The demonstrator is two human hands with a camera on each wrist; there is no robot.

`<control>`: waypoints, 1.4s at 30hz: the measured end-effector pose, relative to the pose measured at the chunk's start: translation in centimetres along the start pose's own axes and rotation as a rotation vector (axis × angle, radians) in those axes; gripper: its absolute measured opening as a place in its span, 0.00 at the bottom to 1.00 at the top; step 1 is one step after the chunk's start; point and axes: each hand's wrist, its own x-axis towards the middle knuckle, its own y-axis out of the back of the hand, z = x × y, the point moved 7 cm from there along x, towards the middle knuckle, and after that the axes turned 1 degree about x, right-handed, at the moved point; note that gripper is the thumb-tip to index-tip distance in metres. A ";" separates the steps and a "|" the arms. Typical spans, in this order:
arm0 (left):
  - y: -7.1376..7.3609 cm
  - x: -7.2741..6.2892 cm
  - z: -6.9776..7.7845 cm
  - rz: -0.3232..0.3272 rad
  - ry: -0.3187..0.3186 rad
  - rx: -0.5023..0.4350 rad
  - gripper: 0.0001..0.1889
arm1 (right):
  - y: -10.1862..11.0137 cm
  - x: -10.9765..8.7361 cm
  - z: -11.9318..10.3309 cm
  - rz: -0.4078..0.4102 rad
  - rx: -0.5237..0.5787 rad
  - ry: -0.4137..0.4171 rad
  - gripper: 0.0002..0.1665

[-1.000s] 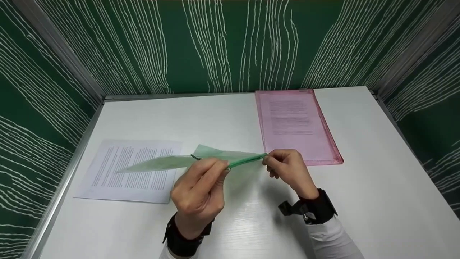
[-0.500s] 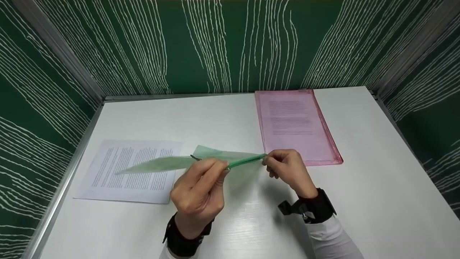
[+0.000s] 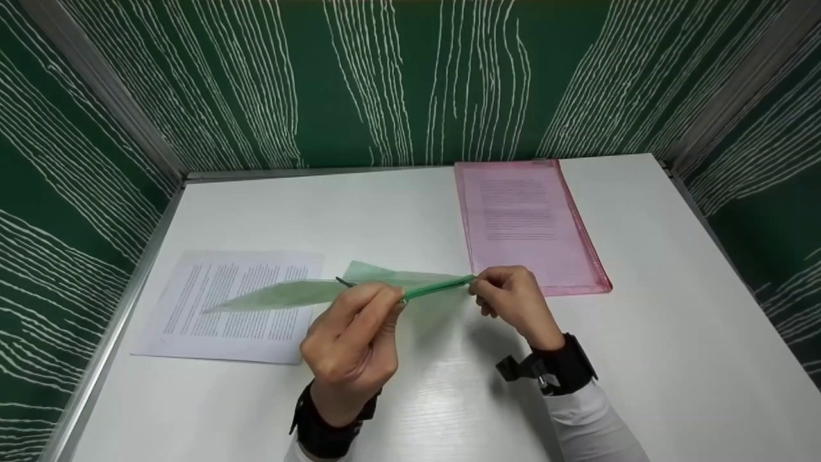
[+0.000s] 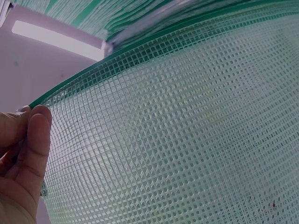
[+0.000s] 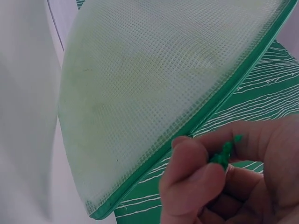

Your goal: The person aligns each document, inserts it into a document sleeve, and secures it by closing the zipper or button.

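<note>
A translucent green mesh zipper pouch (image 3: 282, 296) is held up over the table, its zipper edge (image 3: 439, 287) towards me. My left hand (image 3: 353, 346) pinches that edge between thumb and fingers. At the edge's right end, my right hand (image 3: 512, 300) pinches the pouch with curled fingers. In the left wrist view the mesh (image 4: 163, 130) spreads wide beside the left fingertips (image 4: 39, 123). In the right wrist view the green zipper (image 5: 154, 158) runs diagonally past the right fingers, and a small frayed green end (image 5: 224, 154) sticks out between them.
Printed paper sheets (image 3: 224, 343) lie at the left, partly under the raised pouch. A pink zipper pouch (image 3: 519, 263) with printed paper inside lies at the back right. Green walls (image 3: 359, 77) with white wavy lines border the white table (image 3: 641, 256).
My left hand and the green pouch have shifted very slightly left. Both hands keep their pinch; a little more of the zipper edge shows between them.
</note>
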 end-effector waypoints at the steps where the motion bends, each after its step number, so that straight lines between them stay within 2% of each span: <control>1: 0.0 0.0 0.0 0.000 0.002 -0.001 0.03 | 0.0 0.0 0.0 -0.001 -0.002 -0.001 0.11; 27: 0.1 0.1 0.0 0.011 -0.009 -0.008 0.03 | 0.1 0.6 0.8 0.009 -0.031 -0.033 0.10; 42: 0.1 0.0 0.0 -0.002 -0.003 0.000 0.03 | 0.2 1.4 2.2 0.020 -0.053 -0.052 0.10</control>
